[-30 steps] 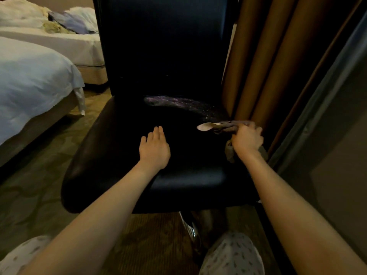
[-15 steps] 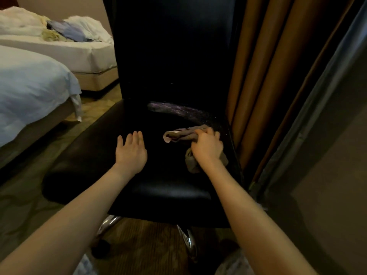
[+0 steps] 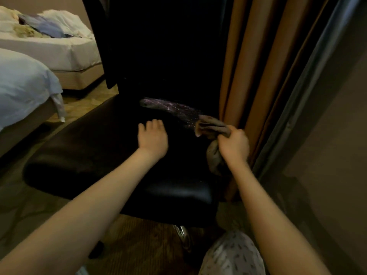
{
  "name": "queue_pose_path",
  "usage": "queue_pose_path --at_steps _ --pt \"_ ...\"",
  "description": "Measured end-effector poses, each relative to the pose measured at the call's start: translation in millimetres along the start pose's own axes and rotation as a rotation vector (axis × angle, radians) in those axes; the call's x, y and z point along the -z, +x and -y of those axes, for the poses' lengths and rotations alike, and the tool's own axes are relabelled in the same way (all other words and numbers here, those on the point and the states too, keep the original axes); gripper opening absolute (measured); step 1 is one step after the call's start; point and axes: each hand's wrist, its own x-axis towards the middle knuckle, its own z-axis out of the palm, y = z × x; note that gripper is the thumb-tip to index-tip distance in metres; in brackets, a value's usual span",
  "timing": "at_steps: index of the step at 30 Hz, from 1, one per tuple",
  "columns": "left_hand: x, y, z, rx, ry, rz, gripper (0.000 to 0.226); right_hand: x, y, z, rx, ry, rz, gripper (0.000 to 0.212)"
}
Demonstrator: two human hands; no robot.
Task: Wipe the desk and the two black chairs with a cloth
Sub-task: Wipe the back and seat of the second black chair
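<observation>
Right now your right hand [image 3: 234, 144] grips the crumpled grey-brown cloth [image 3: 210, 127] at the right rear edge of the glossy black leather chair seat [image 3: 89, 155], just beside the tan pleated curtain [image 3: 248, 76]. Your left hand [image 3: 153, 138] rests flat mid-seat, fingers relaxed, holding nothing. Patterned carpet floor [image 3: 83, 108] lies between the seat's left edge and the white-sheeted bed [image 3: 23, 86].

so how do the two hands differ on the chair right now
The left hand rests open on the seat, holding nothing; the right hand is curled round the cloth. The left hand sits mid-seat; the right hand is at the seat's right edge, by the curtain. Both reach over the same seat.
</observation>
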Motion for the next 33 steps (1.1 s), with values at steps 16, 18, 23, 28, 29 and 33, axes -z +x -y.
queue_pose_path --at_steps 16,18,23,28,29,33 --pt "-19.2 -7.7 -40.3 -0.008 -0.039 0.040 0.063 -0.1 -25.3 -32.9 -0.211 -0.134 0.019 0.038" --pt "-21.3 -6.6 -41.0 -0.021 -0.028 0.023 0.061 6.3 -26.0 -40.3 -0.232 -0.117 -0.029 0.034" --pt "-23.6 -2.4 -40.9 -0.027 -0.051 0.001 0.058 -2.0 -42.4 -4.4 0.080 -0.012 -0.035 0.040" --pt "-23.6 -5.3 -42.3 0.009 -0.043 0.017 0.058 -18.6 -44.8 -17.1 0.061 0.250 -0.026 0.038" --pt "-23.1 -6.4 -42.4 0.006 -0.048 0.023 0.059 -17.5 -42.5 -24.1 -0.006 0.384 -0.043 0.037" --pt "-22.3 -7.6 -41.2 -0.006 0.017 0.003 0.062 -16.4 -29.3 -36.4 -0.218 0.633 -0.072 0.030"
